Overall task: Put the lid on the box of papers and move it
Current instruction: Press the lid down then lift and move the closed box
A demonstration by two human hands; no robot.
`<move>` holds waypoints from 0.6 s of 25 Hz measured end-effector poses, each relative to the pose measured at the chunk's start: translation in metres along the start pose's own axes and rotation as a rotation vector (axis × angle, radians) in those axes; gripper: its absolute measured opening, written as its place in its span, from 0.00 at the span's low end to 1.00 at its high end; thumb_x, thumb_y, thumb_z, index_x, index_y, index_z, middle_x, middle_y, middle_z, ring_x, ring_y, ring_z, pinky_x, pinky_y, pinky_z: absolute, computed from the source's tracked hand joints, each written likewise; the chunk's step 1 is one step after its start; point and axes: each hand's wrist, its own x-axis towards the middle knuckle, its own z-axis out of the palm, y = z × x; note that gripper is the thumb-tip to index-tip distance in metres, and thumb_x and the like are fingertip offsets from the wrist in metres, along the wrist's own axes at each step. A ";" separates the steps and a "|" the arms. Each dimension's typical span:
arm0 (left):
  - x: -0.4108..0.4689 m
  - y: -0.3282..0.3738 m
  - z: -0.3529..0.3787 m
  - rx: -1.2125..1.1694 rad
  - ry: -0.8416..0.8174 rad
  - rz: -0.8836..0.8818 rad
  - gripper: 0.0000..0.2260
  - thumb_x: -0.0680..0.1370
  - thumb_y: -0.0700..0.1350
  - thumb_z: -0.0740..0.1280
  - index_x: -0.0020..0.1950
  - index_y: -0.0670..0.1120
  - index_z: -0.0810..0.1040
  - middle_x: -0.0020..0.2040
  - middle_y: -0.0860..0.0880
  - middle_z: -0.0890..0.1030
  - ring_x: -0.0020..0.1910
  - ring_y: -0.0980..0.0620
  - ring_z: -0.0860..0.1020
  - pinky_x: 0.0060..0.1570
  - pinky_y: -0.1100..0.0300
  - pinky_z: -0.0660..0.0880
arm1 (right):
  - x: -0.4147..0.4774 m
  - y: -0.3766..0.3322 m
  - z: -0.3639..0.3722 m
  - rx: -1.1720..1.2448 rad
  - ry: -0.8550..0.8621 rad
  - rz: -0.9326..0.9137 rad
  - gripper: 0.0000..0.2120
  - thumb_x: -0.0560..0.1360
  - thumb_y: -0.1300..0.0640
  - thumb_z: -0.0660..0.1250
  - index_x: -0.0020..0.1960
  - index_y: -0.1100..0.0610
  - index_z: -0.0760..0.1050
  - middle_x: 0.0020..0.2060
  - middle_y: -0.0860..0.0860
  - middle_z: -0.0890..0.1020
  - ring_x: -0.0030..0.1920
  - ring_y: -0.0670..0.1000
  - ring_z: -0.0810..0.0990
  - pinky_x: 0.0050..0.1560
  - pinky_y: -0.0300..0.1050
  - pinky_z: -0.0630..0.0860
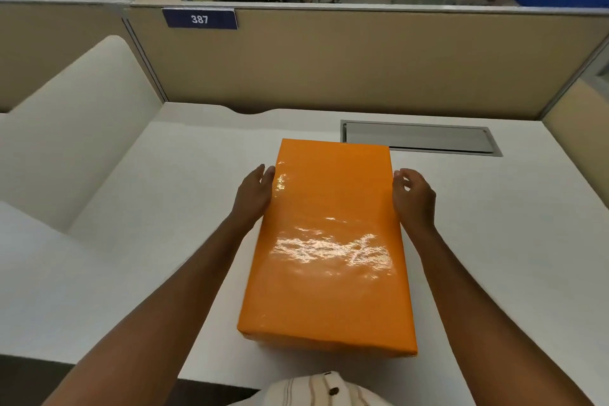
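Observation:
A glossy orange lid [329, 241] covers the box of papers, which stands lengthwise on the white desk [494, 241] in front of me; the box below and its papers are hidden. My left hand [255, 191] lies flat against the lid's left long side, fingers straight. At the right long side my right hand [412, 196] has its fingers curled and loosely apart at the lid's edge. Whether either hand truly grips the lid I cannot tell.
A grey metal cable flap [418, 137] is set into the desk just behind the box. Beige partition walls [329, 59] close the desk at the back and right, with a blue "387" sign [199, 19]. A white curved divider [82, 109] stands at the left.

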 end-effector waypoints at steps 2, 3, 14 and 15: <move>-0.028 -0.013 -0.006 -0.132 0.021 -0.026 0.16 0.82 0.56 0.54 0.58 0.51 0.78 0.66 0.44 0.77 0.49 0.62 0.76 0.54 0.55 0.70 | -0.027 0.020 -0.015 0.027 -0.092 0.062 0.22 0.79 0.46 0.56 0.67 0.57 0.71 0.65 0.57 0.76 0.63 0.58 0.75 0.59 0.51 0.73; -0.042 -0.020 -0.009 -0.198 0.022 -0.065 0.16 0.81 0.56 0.55 0.59 0.50 0.77 0.66 0.44 0.77 0.52 0.58 0.77 0.55 0.54 0.71 | -0.042 0.030 -0.023 0.048 -0.148 0.113 0.24 0.79 0.43 0.55 0.69 0.55 0.68 0.66 0.56 0.75 0.65 0.57 0.74 0.59 0.51 0.72; -0.129 -0.051 -0.007 -0.597 -0.069 -0.227 0.14 0.77 0.57 0.64 0.60 0.57 0.81 0.54 0.51 0.85 0.50 0.47 0.85 0.39 0.56 0.81 | -0.139 0.061 -0.060 0.623 -0.590 0.279 0.31 0.70 0.32 0.52 0.72 0.35 0.54 0.68 0.43 0.70 0.59 0.43 0.78 0.51 0.44 0.79; -0.130 -0.054 -0.009 -0.616 -0.088 -0.231 0.14 0.77 0.56 0.64 0.61 0.58 0.79 0.55 0.52 0.85 0.51 0.48 0.84 0.40 0.56 0.81 | -0.142 0.061 -0.062 0.664 -0.610 0.287 0.35 0.68 0.29 0.54 0.73 0.36 0.53 0.70 0.45 0.68 0.61 0.47 0.77 0.55 0.51 0.79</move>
